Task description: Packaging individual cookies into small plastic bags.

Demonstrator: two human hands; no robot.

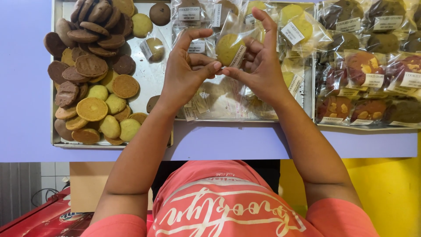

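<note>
Both hands pinch one clear plastic cookie bag (231,46) that holds a round pale-yellow cookie. The left hand (186,72) has its thumb and forefinger closed on the bag's lower left edge, and the right hand (261,66) grips the lower right edge with its thumb and bent fingers, its forefinger raised straight above. The bag is held up over the middle of the light purple table (26,87), just above a loose heap of empty clear bags with small white labels (206,98) lying in a shallow metal tray (245,118).

Nearest the camera is the person's salmon-pink shirt with white lettering (219,206), and both bare forearms rise from it towards the table edge.

To the left sits a second metal baking tray (151,74) piled with unwrapped round cookies: dark brown ones (90,66) stacked at the top and left, golden-orange and pale-yellow ones (109,125) nearer the front. One bagged yellow cookie (153,48) lies alone on the bare part of that tray.

To the right, a further tray carries rows of bagged dark brown and reddish cookies with yellow flecks (364,68), each with a white label. Behind the hands, more bagged yellow cookies (298,28) lie along the far edge.
</note>
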